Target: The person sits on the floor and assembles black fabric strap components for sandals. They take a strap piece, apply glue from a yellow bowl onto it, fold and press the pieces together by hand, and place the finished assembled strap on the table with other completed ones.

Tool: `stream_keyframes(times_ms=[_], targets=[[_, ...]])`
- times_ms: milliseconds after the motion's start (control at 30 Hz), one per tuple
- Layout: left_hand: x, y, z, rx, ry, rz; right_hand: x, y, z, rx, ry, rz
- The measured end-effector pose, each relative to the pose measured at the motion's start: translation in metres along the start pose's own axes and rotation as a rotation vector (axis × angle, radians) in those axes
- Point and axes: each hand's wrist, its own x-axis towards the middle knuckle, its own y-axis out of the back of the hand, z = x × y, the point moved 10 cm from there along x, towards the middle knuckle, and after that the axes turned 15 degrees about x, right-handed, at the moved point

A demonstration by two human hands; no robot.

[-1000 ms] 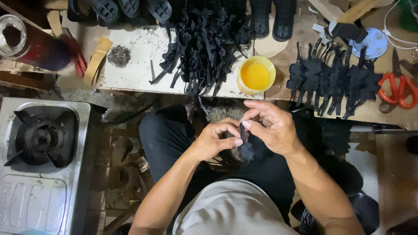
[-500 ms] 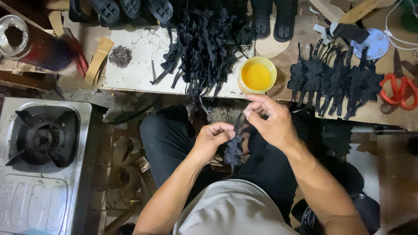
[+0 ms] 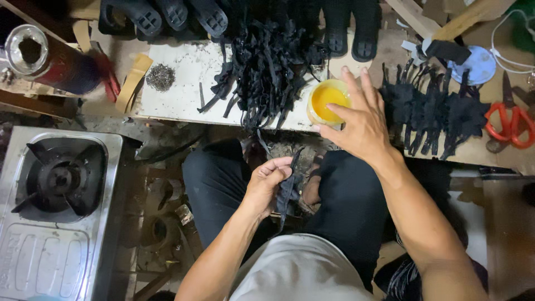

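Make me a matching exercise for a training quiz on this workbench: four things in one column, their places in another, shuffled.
Things:
1. scissors
2. gas burner
3. yellow cup
4. black strap piece

Places:
A. under the right hand
B. far right of the bench
C. held by the left hand
D. lower left, beside the bench

Pairs: 1-B, 2-D, 3-A, 4-C

The left hand (image 3: 271, 179) is curled closed over the lap, below the table (image 3: 184, 83) edge. The right hand (image 3: 356, 114) is flat with spread fingers, reaching over the table edge.
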Motion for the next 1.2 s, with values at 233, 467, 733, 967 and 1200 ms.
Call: stream_keyframes(times_ms=[233, 467, 733, 967, 1200], targets=[[-0.005, -0.019, 0.012, -0.106, 0.001, -0.108, -0.003, -0.004, 0.005, 0.012, 0.035, 0.031], [-0.009, -0.02, 0.018, -0.157, -0.044, -0.134, -0.03, 0.012, -0.013, 0.255, 0.075, 0.13], [-0.018, -0.038, 0.025, -0.209, -0.095, -0.236, -0.07, -0.013, -0.081, 0.302, 0.314, 0.08], [-0.024, -0.043, 0.026, -0.254, -0.119, -0.222, -0.08, -0.025, -0.077, 0.195, 0.35, 0.09], [-0.036, -0.054, 0.032, -0.324, -0.116, -0.345, -0.083, -0.015, -0.084, 0.116, 0.446, 0.184]])
